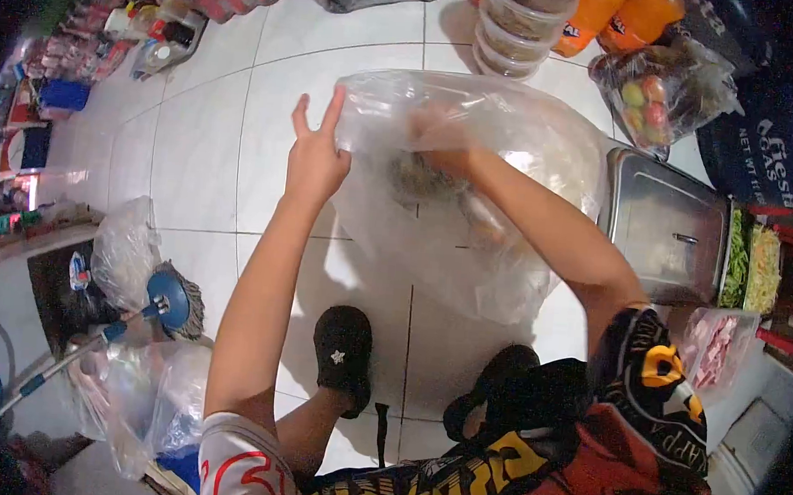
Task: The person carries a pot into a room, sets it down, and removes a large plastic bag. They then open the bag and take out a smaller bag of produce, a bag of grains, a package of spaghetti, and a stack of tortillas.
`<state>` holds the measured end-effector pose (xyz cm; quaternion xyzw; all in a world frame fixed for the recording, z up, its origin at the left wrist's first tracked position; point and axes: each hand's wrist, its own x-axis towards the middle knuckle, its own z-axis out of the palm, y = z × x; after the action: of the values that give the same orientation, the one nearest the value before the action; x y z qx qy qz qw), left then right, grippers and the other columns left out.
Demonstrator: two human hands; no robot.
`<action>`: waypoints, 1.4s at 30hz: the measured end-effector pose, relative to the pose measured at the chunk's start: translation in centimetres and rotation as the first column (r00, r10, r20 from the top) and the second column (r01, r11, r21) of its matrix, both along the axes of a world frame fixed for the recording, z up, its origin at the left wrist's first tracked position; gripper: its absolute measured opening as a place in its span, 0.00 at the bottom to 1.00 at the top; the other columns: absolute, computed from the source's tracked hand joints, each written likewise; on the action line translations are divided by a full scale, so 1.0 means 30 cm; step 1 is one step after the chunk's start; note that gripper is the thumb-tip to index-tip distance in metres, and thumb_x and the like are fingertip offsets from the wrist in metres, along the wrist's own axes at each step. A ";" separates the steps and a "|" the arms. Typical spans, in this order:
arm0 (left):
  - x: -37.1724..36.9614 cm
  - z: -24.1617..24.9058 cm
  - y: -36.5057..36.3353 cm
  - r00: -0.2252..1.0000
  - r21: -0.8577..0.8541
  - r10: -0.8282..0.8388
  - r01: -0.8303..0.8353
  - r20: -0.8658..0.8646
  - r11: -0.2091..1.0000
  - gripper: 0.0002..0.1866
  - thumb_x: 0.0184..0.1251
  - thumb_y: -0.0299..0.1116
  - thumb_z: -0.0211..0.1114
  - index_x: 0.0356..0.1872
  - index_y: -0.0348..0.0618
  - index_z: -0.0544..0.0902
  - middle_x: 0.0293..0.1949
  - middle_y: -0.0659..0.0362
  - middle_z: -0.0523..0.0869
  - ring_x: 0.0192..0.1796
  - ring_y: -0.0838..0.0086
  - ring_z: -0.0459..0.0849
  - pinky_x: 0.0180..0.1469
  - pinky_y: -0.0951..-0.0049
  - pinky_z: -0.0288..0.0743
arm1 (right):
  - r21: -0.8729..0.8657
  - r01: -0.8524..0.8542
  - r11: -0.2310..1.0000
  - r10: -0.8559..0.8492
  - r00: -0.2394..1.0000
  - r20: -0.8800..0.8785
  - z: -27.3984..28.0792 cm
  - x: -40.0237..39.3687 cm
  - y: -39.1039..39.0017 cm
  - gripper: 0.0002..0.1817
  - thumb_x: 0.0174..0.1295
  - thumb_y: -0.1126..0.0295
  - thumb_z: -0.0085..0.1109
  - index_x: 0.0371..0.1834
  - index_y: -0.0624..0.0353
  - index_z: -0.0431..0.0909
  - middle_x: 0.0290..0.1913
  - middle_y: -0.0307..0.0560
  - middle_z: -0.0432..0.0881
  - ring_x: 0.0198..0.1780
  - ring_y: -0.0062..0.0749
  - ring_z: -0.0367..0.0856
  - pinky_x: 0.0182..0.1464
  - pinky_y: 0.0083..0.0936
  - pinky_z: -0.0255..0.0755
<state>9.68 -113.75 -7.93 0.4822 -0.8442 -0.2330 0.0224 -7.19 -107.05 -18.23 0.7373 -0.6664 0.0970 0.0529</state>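
Observation:
I hold a large clear plastic bag [507, 246] up above a white tiled floor. My left hand [316, 154] pinches the bag's left rim, with two fingers sticking up. My right hand [441, 140] is reached inside the bag and shows blurred through the plastic, closed around some pale stringy food near the bag's middle. The bag hangs down over my right forearm.
A lidded steel tray [669, 225] stands at right, beside trays of greens [737, 262] and pink meat [716, 348]. Stacked plastic tubs [518, 26], orange bottles [615, 14] and a bag of fruit [655, 95] sit at the top. A mop [167, 305] and plastic bags lie at left.

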 end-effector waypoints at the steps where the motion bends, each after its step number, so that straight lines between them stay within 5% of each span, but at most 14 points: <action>1: 0.014 0.001 -0.001 0.999 0.004 -0.037 0.037 0.015 0.999 0.49 0.32 0.20 0.62 0.60 0.64 0.49 0.57 0.41 0.50 0.44 0.52 0.73 0.45 0.65 0.69 | 0.153 -0.071 0.986 0.039 0.979 0.201 0.092 0.038 0.061 0.10 0.46 0.69 0.45 0.27 0.64 0.71 0.25 0.53 0.73 0.30 0.43 0.72 0.33 0.33 0.66; 4: 0.045 -0.035 0.027 0.981 -0.008 -0.184 0.184 -0.053 0.983 0.50 0.33 0.20 0.61 0.61 0.63 0.45 0.56 0.40 0.54 0.46 0.51 0.72 0.47 0.65 0.68 | -0.090 -0.163 0.983 0.176 0.970 0.171 0.127 0.101 0.231 0.09 0.46 0.69 0.44 0.28 0.62 0.71 0.27 0.54 0.73 0.31 0.46 0.71 0.34 0.33 0.66; 6: 0.061 -0.063 0.035 0.961 -0.012 -0.242 0.243 -0.135 0.970 0.53 0.31 0.22 0.64 0.61 0.63 0.43 0.54 0.42 0.59 0.46 0.51 0.71 0.47 0.65 0.68 | -0.134 -0.194 0.972 0.235 0.746 0.624 0.134 0.134 0.297 0.10 0.46 0.68 0.44 0.29 0.60 0.71 0.29 0.54 0.73 0.32 0.50 0.70 0.35 0.34 0.66; 9: 0.099 -0.102 0.006 0.885 0.149 -0.377 0.426 -0.272 0.892 0.46 0.41 0.30 0.65 0.61 0.55 0.46 0.54 0.45 0.60 0.49 0.56 0.70 0.49 0.67 0.67 | -0.051 -0.179 0.983 0.163 0.696 0.699 0.137 0.170 0.338 0.12 0.43 0.69 0.48 0.31 0.62 0.69 0.30 0.55 0.71 0.36 0.49 0.69 0.39 0.39 0.64; 12: 0.137 -0.160 -0.026 0.915 0.840 0.137 0.279 -0.380 0.465 0.37 0.51 0.42 0.59 0.61 0.60 0.48 0.51 0.53 0.67 0.46 0.67 0.71 0.49 0.72 0.66 | 0.012 -0.295 0.955 0.202 0.683 0.702 0.278 0.193 0.387 0.12 0.41 0.70 0.47 0.30 0.63 0.69 0.28 0.56 0.70 0.34 0.50 0.69 0.37 0.39 0.64; 15: 0.196 -0.088 0.088 0.889 0.838 0.109 0.369 -0.444 0.402 0.31 0.56 0.52 0.50 0.59 0.52 0.55 0.52 0.57 0.66 0.42 0.72 0.72 0.46 0.73 0.67 | -0.164 -0.245 0.956 0.289 0.673 0.681 0.472 0.181 0.432 0.12 0.41 0.71 0.48 0.30 0.64 0.69 0.30 0.56 0.71 0.32 0.49 0.70 0.36 0.36 0.65; 17: 0.211 -0.142 0.128 0.950 0.389 -0.310 0.298 -0.032 0.872 0.23 0.56 0.37 0.49 0.55 0.49 0.61 0.42 0.52 0.72 0.40 0.67 0.74 0.41 0.69 0.70 | -0.267 -0.081 0.960 0.210 0.840 0.501 0.525 0.126 0.457 0.11 0.42 0.72 0.48 0.31 0.62 0.70 0.29 0.53 0.72 0.32 0.45 0.70 0.35 0.33 0.64; 19: 0.222 -0.169 0.157 0.916 -0.045 -0.358 0.371 0.179 0.928 0.22 0.48 0.22 0.48 0.48 0.50 0.68 0.30 0.49 0.74 0.36 0.58 0.75 0.36 0.63 0.71 | -0.566 0.173 0.806 -0.112 0.984 0.140 0.561 0.041 0.482 0.10 0.44 0.74 0.49 0.33 0.59 0.72 0.29 0.48 0.74 0.31 0.37 0.71 0.35 0.27 0.63; 20: 0.234 -0.168 0.153 0.916 -0.042 -0.361 0.374 0.176 0.927 0.22 0.48 0.22 0.48 0.48 0.50 0.68 0.30 0.49 0.74 0.36 0.58 0.75 0.36 0.63 0.71 | -0.439 0.434 0.787 -0.429 0.896 0.117 0.580 -0.001 0.498 0.11 0.43 0.73 0.50 0.33 0.58 0.72 0.28 0.48 0.75 0.31 0.38 0.70 0.34 0.27 0.63; 23: 0.235 -0.067 0.111 0.891 -0.183 -0.428 0.451 0.155 0.873 0.25 0.40 0.18 0.46 0.43 0.52 0.74 0.27 0.51 0.76 0.29 0.57 0.76 0.31 0.63 0.71 | -0.390 0.701 0.597 -0.213 0.608 0.765 0.603 -0.158 0.509 0.07 0.46 0.70 0.52 0.27 0.60 0.73 0.23 0.45 0.74 0.26 0.33 0.70 0.30 0.24 0.62; 25: 0.192 0.025 0.116 0.866 -0.183 -0.469 0.497 0.173 0.848 0.22 0.41 0.18 0.46 0.41 0.49 0.74 0.28 0.51 0.77 0.31 0.57 0.76 0.33 0.63 0.70 | -0.282 0.829 0.484 0.257 0.174 0.951 0.709 -0.159 0.508 0.10 0.50 0.66 0.52 0.20 0.62 0.73 0.18 0.41 0.72 0.20 0.25 0.68 0.25 0.20 0.61; 30: 0.208 0.239 0.172 0.801 -0.150 -0.520 0.577 0.298 0.803 0.19 0.37 0.17 0.47 0.34 0.43 0.76 0.32 0.51 0.78 0.34 0.58 0.76 0.37 0.64 0.70 | -0.367 0.912 0.184 0.114 0.351 0.929 0.771 -0.285 0.588 0.14 0.54 0.65 0.49 0.16 0.61 0.73 0.17 0.38 0.71 0.18 0.20 0.65 0.22 0.16 0.58; 38: 0.463 0.362 0.131 0.888 0.002 -0.442 0.445 0.124 0.895 0.18 0.34 0.17 0.48 0.32 0.39 0.75 0.29 0.46 0.76 0.32 0.53 0.75 0.34 0.62 0.68 | -0.177 0.981 0.081 0.182 0.160 0.970 0.651 -0.448 0.749 0.14 0.56 0.67 0.46 0.15 0.60 0.71 0.14 0.38 0.69 0.16 0.19 0.63 0.20 0.16 0.56; 42: 0.479 0.359 0.012 0.913 -0.220 -0.304 0.367 0.273 0.904 0.16 0.36 0.17 0.47 0.32 0.38 0.74 0.29 0.46 0.76 0.34 0.53 0.75 0.35 0.60 0.67 | -0.107 0.991 0.082 0.112 0.098 0.989 0.556 -0.449 0.636 0.14 0.55 0.66 0.48 0.15 0.59 0.69 0.12 0.36 0.65 0.14 0.20 0.61 0.16 0.16 0.55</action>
<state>24.04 -113.38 2.85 0.3452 -0.9351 -0.0597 -0.0528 -20.65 -87.95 -1.55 0.0219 -0.6341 0.7649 0.1110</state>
